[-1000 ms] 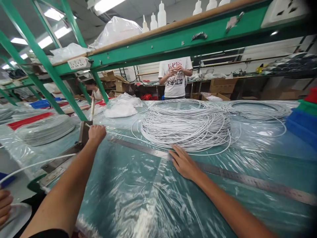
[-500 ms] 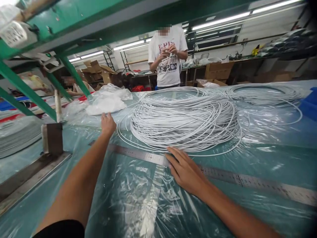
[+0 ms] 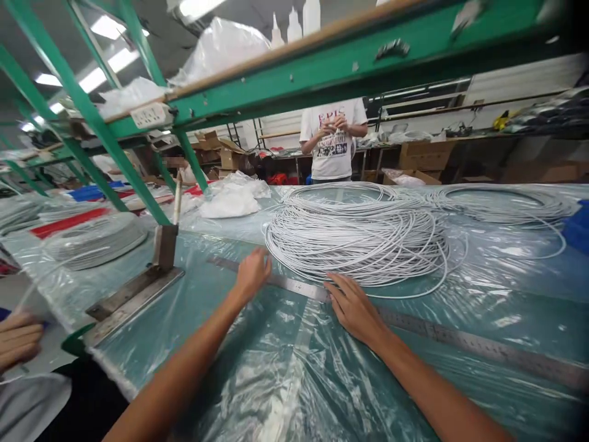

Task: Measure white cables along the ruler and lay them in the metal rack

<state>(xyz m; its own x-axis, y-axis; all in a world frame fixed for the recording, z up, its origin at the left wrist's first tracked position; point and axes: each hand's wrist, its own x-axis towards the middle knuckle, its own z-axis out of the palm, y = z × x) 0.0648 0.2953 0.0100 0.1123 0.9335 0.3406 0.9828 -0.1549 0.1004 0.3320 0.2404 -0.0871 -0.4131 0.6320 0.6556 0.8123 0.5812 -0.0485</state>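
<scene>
A large loose coil of thin grey-white cable (image 3: 354,242) lies on the plastic-covered table, its strands crossing each other. In front of it a long steel ruler (image 3: 460,334) stretches across the table. My left hand (image 3: 252,273), at the near left edge of the coil, is closed over the ruler with curled fingers; whatever they may hold is hidden. Flat over the ruler's middle, just before the coil, lies my right hand (image 3: 354,307), fingers stretched out and a little spread. A single loop of cable runs out just beyond its fingertips.
Another cable coil (image 3: 501,202) lies at the back right beside a blue bin (image 3: 577,227). A metal bracket (image 3: 138,288) and a wrapped coil (image 3: 99,239) are to the left. The green shelf frame (image 3: 294,86) crosses overhead. A person (image 3: 334,138) stands opposite; another person's hand (image 3: 18,337) shows at left.
My left hand has come from beyond the ruler back toward me and rightward, closer to my right hand. My right hand stays on the ruler. The view has turned left and up.
</scene>
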